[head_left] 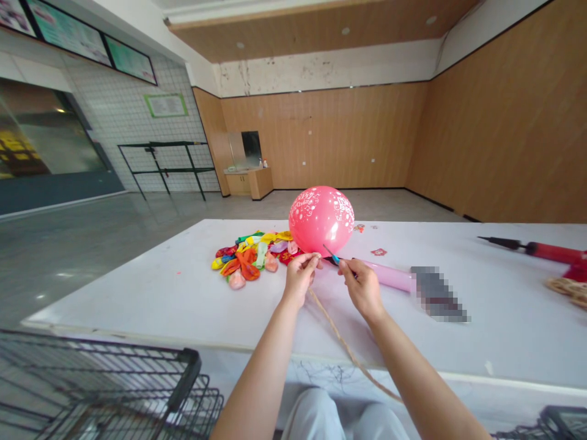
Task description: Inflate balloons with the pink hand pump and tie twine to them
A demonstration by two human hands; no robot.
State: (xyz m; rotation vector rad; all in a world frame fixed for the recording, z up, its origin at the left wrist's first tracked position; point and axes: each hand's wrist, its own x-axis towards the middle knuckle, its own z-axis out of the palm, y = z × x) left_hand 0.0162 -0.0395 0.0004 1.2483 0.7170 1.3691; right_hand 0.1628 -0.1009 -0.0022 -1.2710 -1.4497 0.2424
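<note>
A pink balloon [321, 219] with white printed lettering stands inflated on the white table, just beyond my hands. My left hand [301, 278] is closed in a pinch at the balloon's lower end; the knot itself is hidden by the fingers. From under this hand a length of tan twine [337, 333] runs down over the table edge toward my right forearm. My right hand [361, 282] grips a small pair of scissors [336, 259] with a blue part showing, its blades spread close to my left fingertips. Whether the blades touch the twine I cannot tell.
Uninflated balloons [250, 256] in many colours lie heaped to the left. Right of my hands is a lilac tube [389, 276] with a blurred-out end. A red-and-black hand pump [536, 249] and a twine bundle [568, 290] lie far right. A black wire cart [183, 373] stands below left.
</note>
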